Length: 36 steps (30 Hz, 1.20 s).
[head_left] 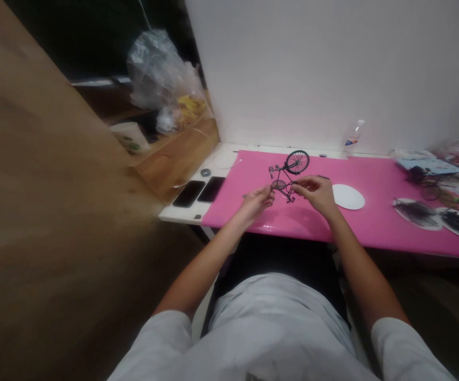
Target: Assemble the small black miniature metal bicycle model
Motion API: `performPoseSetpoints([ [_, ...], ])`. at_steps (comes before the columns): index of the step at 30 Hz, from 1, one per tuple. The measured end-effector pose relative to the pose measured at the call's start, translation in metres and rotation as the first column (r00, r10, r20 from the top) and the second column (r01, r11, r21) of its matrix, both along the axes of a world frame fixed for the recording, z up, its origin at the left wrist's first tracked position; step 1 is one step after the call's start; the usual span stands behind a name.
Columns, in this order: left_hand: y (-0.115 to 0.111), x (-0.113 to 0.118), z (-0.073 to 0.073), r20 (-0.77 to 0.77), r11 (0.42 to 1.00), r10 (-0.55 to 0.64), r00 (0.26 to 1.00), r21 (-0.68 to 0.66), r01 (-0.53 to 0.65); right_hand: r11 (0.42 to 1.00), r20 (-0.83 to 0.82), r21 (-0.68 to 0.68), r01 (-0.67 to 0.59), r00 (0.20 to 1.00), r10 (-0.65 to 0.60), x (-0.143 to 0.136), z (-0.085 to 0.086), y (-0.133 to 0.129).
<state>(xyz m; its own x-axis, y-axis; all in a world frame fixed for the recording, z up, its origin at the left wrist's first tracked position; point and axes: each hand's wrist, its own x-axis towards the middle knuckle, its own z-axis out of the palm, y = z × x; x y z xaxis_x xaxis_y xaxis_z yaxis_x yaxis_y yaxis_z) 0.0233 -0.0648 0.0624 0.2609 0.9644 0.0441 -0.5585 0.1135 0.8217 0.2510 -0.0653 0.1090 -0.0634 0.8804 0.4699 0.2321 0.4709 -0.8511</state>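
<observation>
Looks like a two-handed adjustment: left hand [257, 202] and right hand [318, 194] pinch the model bicycle [279, 184] near-closed, between worktop's [249, 168] front and back edges; next calls for light, steady support.

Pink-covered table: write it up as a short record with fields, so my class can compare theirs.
Model: small dark bicycle, at least one spoked wheel
Left hand: fingertips at the bicycle
Right hand: fingertips at the bicycle, on its other side
Exact grip: too small to tell
Surface: pink sheet over a white tabletop
Left end: two dark phone-like slabs, grey ring
Right of the hands: blank white disc
Behind: pale wall
</observation>
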Motion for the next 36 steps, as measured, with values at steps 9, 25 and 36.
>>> performPoseSetpoints([
  [9, -0.001, -0.002, 0.001, -0.039, 0.999, 0.01, 0.999, 0.047, -0.008, 1.0, 0.005, 0.016, -0.007, 1.0, 0.007, -0.003, -0.004, 0.0],
  [25, 0.0, -0.006, -0.007, -0.293, 0.942, -0.041, 0.955, 0.307, 0.134, 0.997, 0.007, -0.044, -0.056, 0.998, 0.056, -0.001, 0.0, -0.001],
  [36, -0.003, 0.001, -0.011, -0.363, 0.93, 0.089, 0.928, 0.363, 0.053, 0.992, -0.045, -0.082, -0.091, 0.995, 0.088, -0.007, -0.009, 0.004],
])
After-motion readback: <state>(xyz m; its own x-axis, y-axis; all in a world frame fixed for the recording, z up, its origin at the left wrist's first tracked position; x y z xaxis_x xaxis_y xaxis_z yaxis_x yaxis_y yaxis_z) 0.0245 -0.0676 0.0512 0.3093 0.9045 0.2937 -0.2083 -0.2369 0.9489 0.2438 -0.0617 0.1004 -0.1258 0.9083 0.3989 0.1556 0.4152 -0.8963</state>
